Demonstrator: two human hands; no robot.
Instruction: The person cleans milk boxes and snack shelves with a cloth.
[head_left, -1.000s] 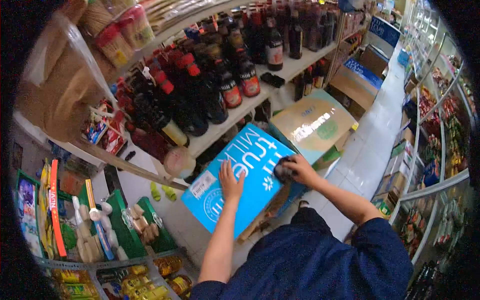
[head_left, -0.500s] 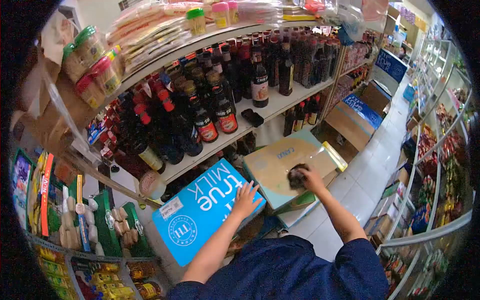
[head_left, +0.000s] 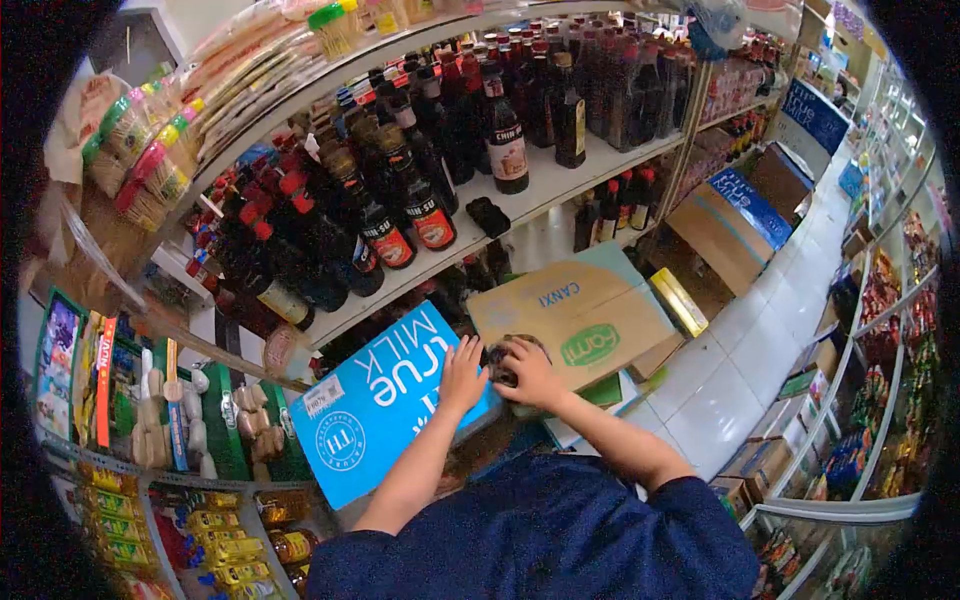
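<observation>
The right hand (head_left: 530, 372) has pulled back from the middle of the tan carton (head_left: 575, 315) to its near edge, fingers curled around a small dark object (head_left: 503, 358); what that object is cannot be told. The left hand (head_left: 462, 375) stays flat, fingers spread and holding nothing, on the right end of the blue milk box (head_left: 385, 400), which still leans below the shelf (head_left: 560, 185) of dark sauce bottles (head_left: 400, 215). The 2 hands, well apart half a second ago, now sit just beside each other where the blue box meets the tan carton.
</observation>
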